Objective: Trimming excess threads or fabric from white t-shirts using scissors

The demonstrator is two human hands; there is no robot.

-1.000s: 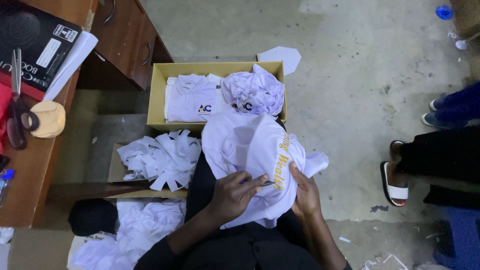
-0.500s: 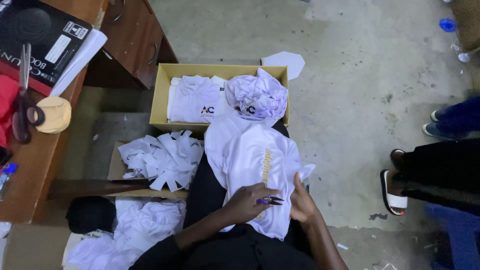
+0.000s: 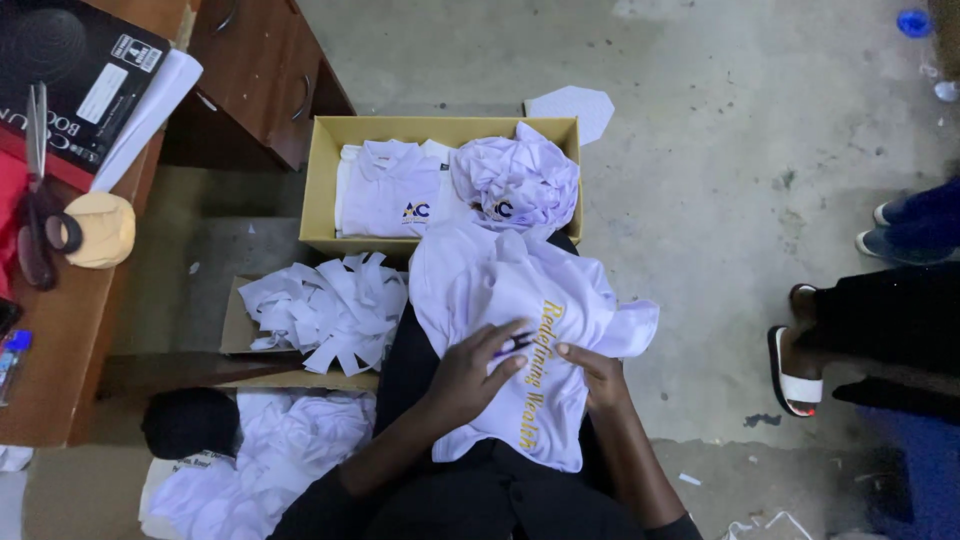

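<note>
Left hand (image 3: 475, 375) is laid palm-down on a white shirt (image 3: 520, 320) that is spread over the lap, and a small dark clipper-like tool (image 3: 513, 345) is pinched at its fingertips against the fabric. Right hand (image 3: 592, 372) is pressed flat on the same shirt just to the right, fingers extended, nothing being grasped; the cloth is held down beside a line of yellow lettering (image 3: 535, 370) that runs down the shirt.

Just beyond the shirt, on the far side, an open yellow cardboard box (image 3: 318, 185) is seen, in which a folded white shirt (image 3: 385, 190) lies at the left and a crumpled white shirt (image 3: 515, 180) at the right. To the left of the lap, a heap of white paper pieces (image 3: 325, 310) is piled on a flat piece of cardboard. Nearer and further left, more white garments (image 3: 270, 450) are bunched beside a black object (image 3: 190, 420).

At the far left, scissors (image 3: 38, 190) and a black box (image 3: 70, 70) are rested on a wooden desk (image 3: 50, 370). At the right, another person's sandalled foot (image 3: 795, 350) is planted on the concrete floor (image 3: 720, 150).
</note>
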